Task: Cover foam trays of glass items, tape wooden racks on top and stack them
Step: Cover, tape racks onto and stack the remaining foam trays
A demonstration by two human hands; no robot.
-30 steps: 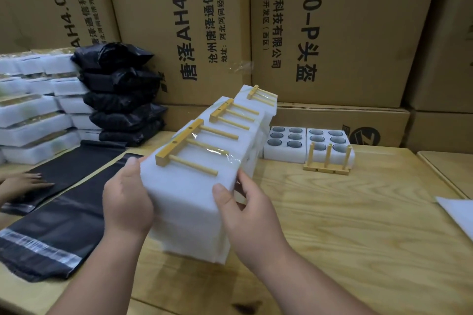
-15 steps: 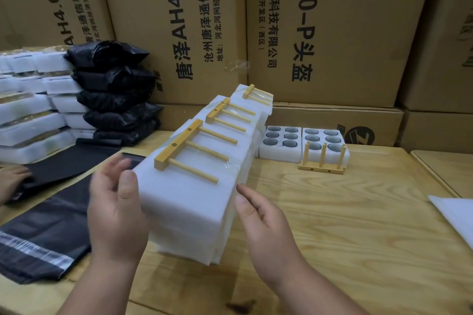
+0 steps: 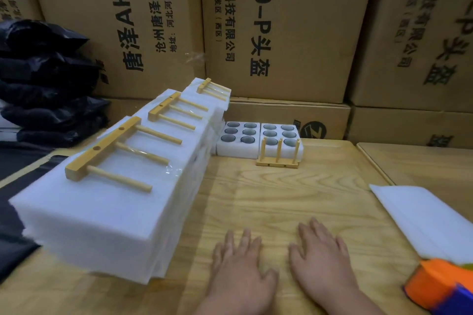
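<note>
Resting flat on the wooden table (image 3: 294,194), the fingers (image 3: 245,240) of both hands are spread apart and hold nothing. The left hand (image 3: 240,273) and the right hand (image 3: 322,266) lie side by side at 6 o'clock, palms down, not touching each other.

At 9 o'clock from the hands stands the nearest covered foam pack (image 3: 102,215). Three packs like it sit in one row that runs up toward 11 o'clock. Each has one wooden rack taped on top, so three racks in all; the nearest rack (image 3: 112,156) has three pegs.

At 12 o'clock, two open foam trays (image 3: 258,147) sit touching side by side. Each shows six round holes with glass items inside. One more wooden rack (image 3: 278,157) stands upright just in front of the right tray.

At 3 o'clock lies one white foam sheet (image 3: 422,220). An orange and blue thing (image 3: 440,286) sits at 4 o'clock. Black bags (image 3: 48,82) are piled at 10 o'clock, and cardboard boxes (image 3: 281,28) stand behind.
</note>
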